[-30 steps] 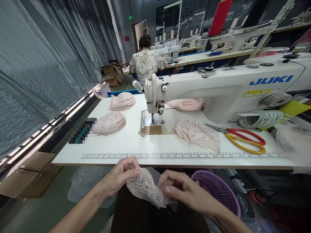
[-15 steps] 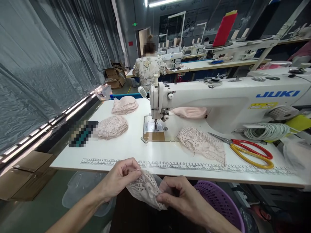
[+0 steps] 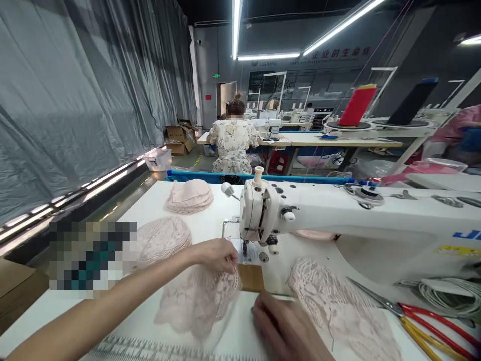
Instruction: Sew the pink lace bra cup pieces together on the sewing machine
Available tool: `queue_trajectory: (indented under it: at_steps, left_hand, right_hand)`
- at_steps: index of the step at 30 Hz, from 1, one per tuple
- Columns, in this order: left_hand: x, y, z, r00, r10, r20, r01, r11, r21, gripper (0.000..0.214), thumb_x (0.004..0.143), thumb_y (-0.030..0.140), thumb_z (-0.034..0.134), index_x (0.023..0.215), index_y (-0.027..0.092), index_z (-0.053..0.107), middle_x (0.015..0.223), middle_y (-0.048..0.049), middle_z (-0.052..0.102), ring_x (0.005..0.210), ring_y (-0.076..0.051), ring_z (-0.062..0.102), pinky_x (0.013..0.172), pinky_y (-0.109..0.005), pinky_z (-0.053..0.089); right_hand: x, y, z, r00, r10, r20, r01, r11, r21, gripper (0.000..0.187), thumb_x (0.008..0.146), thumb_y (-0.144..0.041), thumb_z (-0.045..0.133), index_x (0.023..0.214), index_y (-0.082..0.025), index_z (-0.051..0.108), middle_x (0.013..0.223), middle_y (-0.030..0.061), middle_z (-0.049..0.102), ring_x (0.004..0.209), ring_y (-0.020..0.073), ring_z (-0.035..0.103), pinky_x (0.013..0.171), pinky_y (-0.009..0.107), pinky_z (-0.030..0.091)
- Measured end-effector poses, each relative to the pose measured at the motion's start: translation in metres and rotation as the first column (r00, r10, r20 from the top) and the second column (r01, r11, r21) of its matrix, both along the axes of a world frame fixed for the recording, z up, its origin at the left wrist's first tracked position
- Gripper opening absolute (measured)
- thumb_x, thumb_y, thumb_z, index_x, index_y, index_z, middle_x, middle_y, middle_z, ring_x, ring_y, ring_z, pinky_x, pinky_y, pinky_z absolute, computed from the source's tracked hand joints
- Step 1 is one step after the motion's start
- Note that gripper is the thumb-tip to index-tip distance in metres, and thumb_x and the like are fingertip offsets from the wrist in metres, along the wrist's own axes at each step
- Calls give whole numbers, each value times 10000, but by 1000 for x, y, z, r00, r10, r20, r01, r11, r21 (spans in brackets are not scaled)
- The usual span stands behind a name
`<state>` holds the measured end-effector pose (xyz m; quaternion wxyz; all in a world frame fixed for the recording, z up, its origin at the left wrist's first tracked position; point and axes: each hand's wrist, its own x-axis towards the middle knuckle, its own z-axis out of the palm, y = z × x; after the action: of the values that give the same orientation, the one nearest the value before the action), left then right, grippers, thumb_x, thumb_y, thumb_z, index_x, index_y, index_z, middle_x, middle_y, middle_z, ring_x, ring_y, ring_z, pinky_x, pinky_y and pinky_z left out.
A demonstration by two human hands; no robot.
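Observation:
My left hand pinches the top edge of a pale pink lace piece and holds it on the white table just left of the sewing machine's needle. The lace hangs down toward me over the table. My right hand lies low on the table in front of the brown guide plate, fingers together, blurred; I cannot make out anything in it. The white sewing machine stretches to the right.
Two stacks of pink lace pieces sit at the left and far left. More lace and red-and-yellow scissors lie at the right. A person sits at a table beyond, back turned. A ruler strip runs along the near edge.
Both hands rose from below the table edge onto the table. The left hand carried the lace up to the needle area. The camera moved closer and tilted up.

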<state>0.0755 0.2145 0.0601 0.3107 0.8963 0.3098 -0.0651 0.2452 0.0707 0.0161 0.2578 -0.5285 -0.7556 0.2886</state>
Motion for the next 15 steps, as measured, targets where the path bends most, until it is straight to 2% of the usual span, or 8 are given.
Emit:
queue_trajectory:
  at_steps: [1, 3, 5, 7, 8, 10, 12, 15]
  left_hand:
    - [5, 3, -5, 1000, -24, -11, 24, 1000, 7, 39, 746, 126, 669, 747, 162, 684, 698, 25, 658, 654, -112, 558, 567, -182, 353]
    - [10, 5, -9, 998, -63, -31, 64, 998, 17, 42, 762, 146, 665, 767, 180, 690, 701, 30, 664, 655, -114, 565, 567, -185, 355]
    - [12, 7, -8, 995, -87, -47, 89, 995, 33, 53, 772, 160, 658, 783, 196, 696, 701, 33, 669, 668, -120, 576, 575, -189, 362]
    - [13, 9, -7, 993, -104, -58, 107, 993, 52, 70, 777, 162, 647, 787, 210, 698, 696, 39, 674, 670, -120, 587, 574, -186, 373]
    - [14, 11, -7, 992, -112, -59, 116, 991, 63, 77, 777, 162, 644, 780, 218, 697, 691, 47, 676, 660, -115, 590, 568, -180, 378]
    - [14, 14, -8, 991, -121, -51, 126, 987, 101, 68, 767, 176, 657, 762, 234, 692, 667, 67, 671, 627, -104, 591, 547, -169, 383]
    - [13, 17, -11, 995, -95, -15, 96, 976, 195, 38, 759, 198, 674, 750, 234, 682, 664, 70, 664, 628, -110, 592, 553, -176, 396]
    - [10, 11, -18, 992, 11, 123, -64, 901, 430, 79, 817, 171, 601, 770, 203, 655, 739, 27, 661, 714, -149, 590, 647, -233, 429]
  right_hand:
    - [10, 6, 1, 995, 12, 103, -30, 984, 178, 250, 951, -246, 360, 791, -193, 546, 696, 39, 650, 572, 151, 582, 524, 244, 411]
    - [20, 21, 3, 966, 82, 246, -182, 888, 422, 258, 965, -189, 330, 955, -188, 587, 883, 73, 676, 728, 172, 625, 582, 254, 455]
    - [22, 36, 1, 926, 159, 341, -328, 784, 527, 287, 971, -146, 319, 1037, -179, 597, 1016, 91, 678, 867, 187, 629, 666, 271, 493]
    - [21, 48, -5, 900, 173, 401, -400, 692, 601, 320, 978, -122, 301, 1033, -166, 613, 1062, 95, 683, 915, 195, 622, 715, 296, 503]
    - [20, 52, -9, 895, 163, 416, -411, 665, 623, 338, 981, -115, 292, 1023, -164, 623, 1068, 93, 688, 911, 194, 624, 716, 301, 504]
    - [20, 55, -17, 894, 142, 424, -406, 654, 638, 362, 983, -116, 279, 1035, -165, 635, 1085, 83, 691, 897, 192, 628, 704, 304, 502]
    - [21, 54, -23, 898, 128, 421, -389, 678, 624, 370, 981, -121, 282, 1075, -177, 636, 1103, 58, 692, 904, 195, 632, 707, 311, 501]
    - [22, 50, -24, 907, 102, 409, -355, 708, 610, 360, 979, -149, 302, 1094, -188, 641, 1107, 47, 694, 935, 210, 632, 729, 329, 499]
